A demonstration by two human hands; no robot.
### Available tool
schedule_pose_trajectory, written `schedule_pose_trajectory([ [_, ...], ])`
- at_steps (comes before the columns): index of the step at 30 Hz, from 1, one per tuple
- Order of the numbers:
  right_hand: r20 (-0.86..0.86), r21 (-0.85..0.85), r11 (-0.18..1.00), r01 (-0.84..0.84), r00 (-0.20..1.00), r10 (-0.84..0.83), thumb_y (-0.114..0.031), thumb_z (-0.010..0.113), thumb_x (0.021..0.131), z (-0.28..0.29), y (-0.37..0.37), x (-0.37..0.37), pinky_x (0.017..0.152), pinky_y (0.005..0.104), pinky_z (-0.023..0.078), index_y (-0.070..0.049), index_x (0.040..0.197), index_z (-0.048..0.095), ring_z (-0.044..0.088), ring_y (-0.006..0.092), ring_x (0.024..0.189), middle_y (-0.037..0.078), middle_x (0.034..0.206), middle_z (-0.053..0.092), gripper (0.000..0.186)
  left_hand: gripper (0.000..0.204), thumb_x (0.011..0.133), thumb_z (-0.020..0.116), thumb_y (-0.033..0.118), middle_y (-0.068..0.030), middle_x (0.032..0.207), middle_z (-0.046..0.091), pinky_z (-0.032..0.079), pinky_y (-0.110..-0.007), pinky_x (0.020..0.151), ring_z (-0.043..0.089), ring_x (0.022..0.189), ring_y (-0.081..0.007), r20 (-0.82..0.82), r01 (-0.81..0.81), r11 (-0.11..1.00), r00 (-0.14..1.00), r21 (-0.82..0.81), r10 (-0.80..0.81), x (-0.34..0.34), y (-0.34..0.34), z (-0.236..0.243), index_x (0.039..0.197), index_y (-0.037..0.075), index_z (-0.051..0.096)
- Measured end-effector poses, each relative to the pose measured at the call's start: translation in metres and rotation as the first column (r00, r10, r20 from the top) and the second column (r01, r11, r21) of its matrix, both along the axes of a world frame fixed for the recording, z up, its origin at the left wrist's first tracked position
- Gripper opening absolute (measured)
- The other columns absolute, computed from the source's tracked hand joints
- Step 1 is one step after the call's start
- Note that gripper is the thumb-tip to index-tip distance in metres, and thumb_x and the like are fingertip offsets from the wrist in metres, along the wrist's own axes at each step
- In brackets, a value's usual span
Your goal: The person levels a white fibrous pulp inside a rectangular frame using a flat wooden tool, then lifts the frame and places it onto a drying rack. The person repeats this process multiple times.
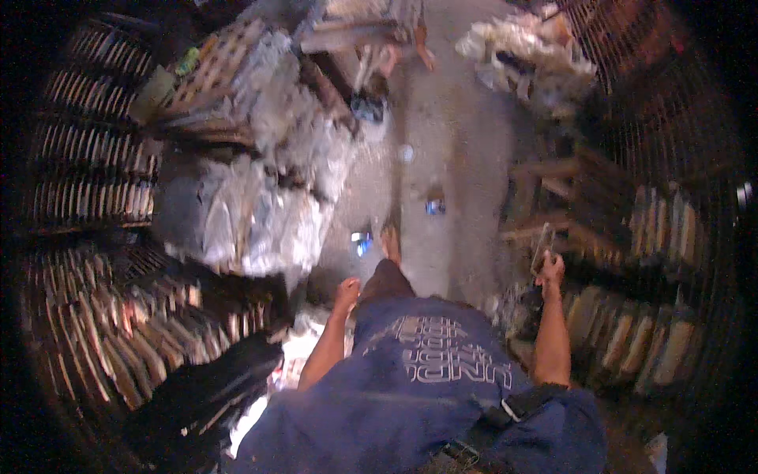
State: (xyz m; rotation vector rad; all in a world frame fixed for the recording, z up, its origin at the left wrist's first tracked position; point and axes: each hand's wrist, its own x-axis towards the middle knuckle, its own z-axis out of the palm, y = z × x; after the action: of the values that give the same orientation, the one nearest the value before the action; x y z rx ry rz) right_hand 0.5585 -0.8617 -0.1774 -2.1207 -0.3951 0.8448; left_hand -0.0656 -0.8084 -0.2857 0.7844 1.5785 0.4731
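Observation:
My right hand [552, 270] is closed on a thin, pale, frame-like thing [542, 244] that sticks up past the fingers; blur hides its exact kind. It is held out over the right side, close to a wooden stand [557, 186]. My left hand [347, 294] hangs beside my left thigh with its fingers curled in, and nothing shows in it. Nearest to that hand is a big heap of crumpled clear plastic [264, 221]. One bare foot [391, 243] is forward on the grey floor [466, 150].
Racks packed with upright thin slabs line the left [95, 146] and right [663, 221]. Small blue-and-white litter [362, 240] lies near my foot, another blue piece [435, 207] beyond it. A pale plastic pile [529, 51] sits far right. Far ahead stands a wooden table [355, 35].

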Motion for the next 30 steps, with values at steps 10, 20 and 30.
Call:
schedule_pose_trajectory([
  [10,0.153,-0.114,0.969,-0.219,0.96,0.235,-0.035,0.063,0.09,-0.101,0.141,-0.058,0.034,0.0356,0.049,-0.002,0.106,0.055,0.057,0.022,0.052,0.012,0.086,0.06,0.038,0.044,0.096,0.057,0.039,-0.0036,0.089,0.064,0.047,-0.03,0.077,0.057,0.082,-0.0133,0.029,-0.006,0.857,1.0,0.515,-0.011,0.071,0.473,0.138,0.116,0.001,0.063],
  [20,0.13,0.353,0.906,-0.232,0.971,0.198,-0.032,0.061,0.092,0.031,0.489,-0.051,0.04,0.0321,0.048,-0.002,0.108,0.059,0.058,0.0149,0.056,0.01,0.086,0.062,0.034,0.05,0.093,0.06,0.032,-0.0154,0.109,0.068,0.05,-0.036,0.081,0.066,0.095,-0.0264,-0.227,0.027,0.612,0.941,0.79,0.251,0.139,0.734,0.248,0.132,0.001,0.053],
  [30,0.06,0.369,0.784,-0.499,0.855,0.516,-0.016,0.058,0.094,0.28,0.717,-0.178,0.066,0.0308,0.05,-0.003,0.116,0.059,0.061,0.0173,0.075,0.005,0.09,0.065,0.025,0.025,0.089,0.063,0.018,-0.0147,0.092,0.071,0.053,-0.034,0.078,0.068,0.086,-0.0233,-0.172,-0.04,0.624,0.946,0.781,0.276,0.1,0.792,0.237,0.107,0.001,0.069],
])
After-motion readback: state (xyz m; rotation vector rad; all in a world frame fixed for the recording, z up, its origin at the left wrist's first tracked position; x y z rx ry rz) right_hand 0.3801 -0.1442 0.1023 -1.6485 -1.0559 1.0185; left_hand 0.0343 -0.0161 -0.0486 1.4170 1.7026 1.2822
